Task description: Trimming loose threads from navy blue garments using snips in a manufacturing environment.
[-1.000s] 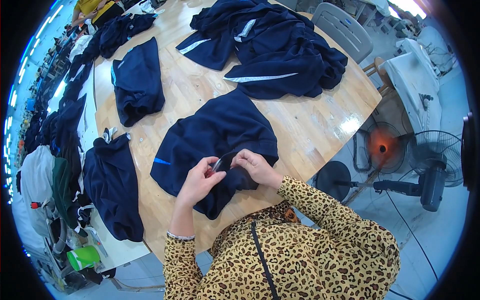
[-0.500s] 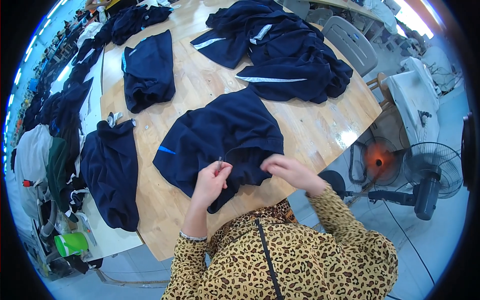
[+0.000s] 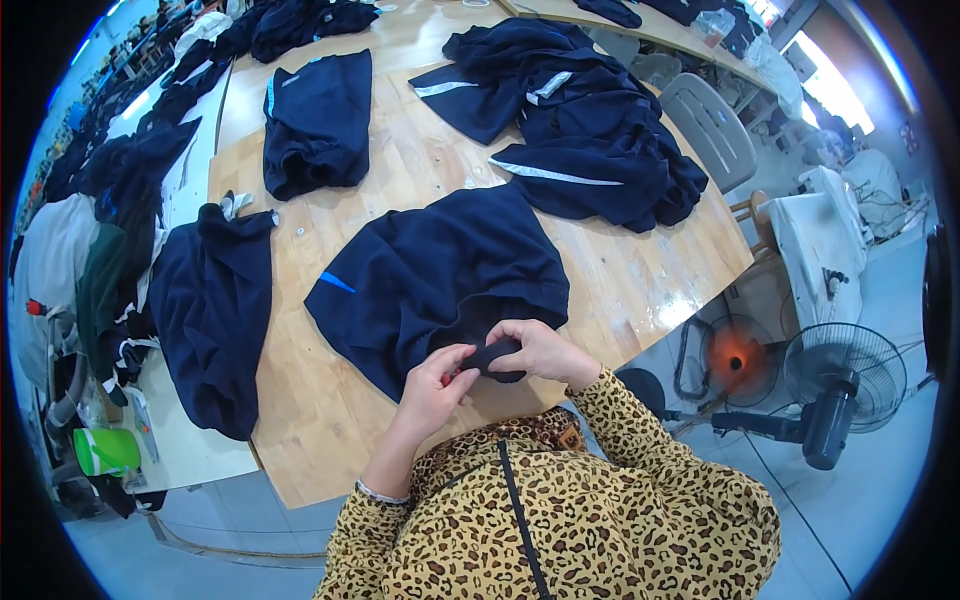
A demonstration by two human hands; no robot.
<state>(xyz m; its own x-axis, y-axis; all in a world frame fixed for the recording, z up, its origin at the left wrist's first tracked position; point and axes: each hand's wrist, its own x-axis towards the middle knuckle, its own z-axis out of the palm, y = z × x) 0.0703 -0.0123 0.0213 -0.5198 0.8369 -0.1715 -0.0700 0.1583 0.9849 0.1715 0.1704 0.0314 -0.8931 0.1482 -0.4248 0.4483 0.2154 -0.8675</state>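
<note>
A dark navy garment [image 3: 450, 245] with a small bright blue stripe lies on the wooden table in front of me, its opening facing my body. Both my hands are at the near edge of that opening, close together. My left hand [image 3: 430, 390] is closed with thumb and forefinger pinching the edge; whether a small tool is also in it is hidden. My right hand [image 3: 545, 355] grips a fold of the same edge between thumb and fingers, bending the cloth up.
Navy garments with pale stripes are heaped [image 3: 610, 130] at the far right. A folded navy piece [image 3: 318, 125] lies far left, another navy piece [image 3: 215, 310] on the left. A standing fan [image 3: 840, 400], a grey chair [image 3: 710, 130] and a green bucket [image 3: 107, 452] stand around the wooden table [image 3: 300, 420].
My right hand has moved left and taken hold of the garment's edge beside my left hand. The small grey-tipped thing seen in my left hand earlier is out of sight. The view has shifted slightly.
</note>
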